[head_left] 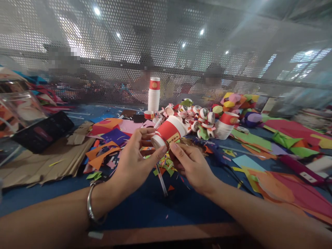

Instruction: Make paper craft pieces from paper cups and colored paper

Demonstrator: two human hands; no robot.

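A red and white paper cup is tilted on its side in front of me, above the blue table. My left hand grips its left end, with the thumb below and the fingers behind. At the lower right of the cup, my right hand pinches it between thumb and fingers. Beneath the hands lie small scraps of coloured paper and a thin clear stick. Behind the cup is a heap of cut cup pieces with paper bits among them.
A tall stack of paper cups stands at the back, a shorter cup stack to the right. Cardboard and a black box-like object lie left. Coloured paper sheets cover the right. A perforated metal screen rises behind.
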